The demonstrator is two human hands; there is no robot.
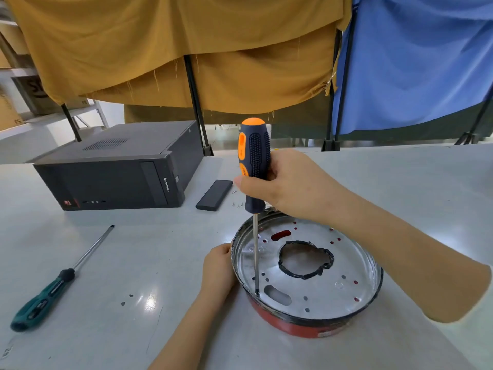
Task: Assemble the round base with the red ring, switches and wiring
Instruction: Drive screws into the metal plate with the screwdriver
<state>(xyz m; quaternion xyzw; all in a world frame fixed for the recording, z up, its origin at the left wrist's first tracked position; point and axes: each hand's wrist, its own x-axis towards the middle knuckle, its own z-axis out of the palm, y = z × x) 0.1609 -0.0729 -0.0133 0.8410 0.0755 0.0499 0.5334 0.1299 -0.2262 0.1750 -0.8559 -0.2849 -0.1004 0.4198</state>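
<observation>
The right hand (290,182) grips the orange-black screwdriver (254,161) upright, tip at the near-left rim of the round base (306,276). The left hand (218,265) holds the base's left edge. Keep the shaft vertical, pressing firmly.

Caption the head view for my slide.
Right hand drives an orange screwdriver into the round base; left hand steadies its rim.
</observation>
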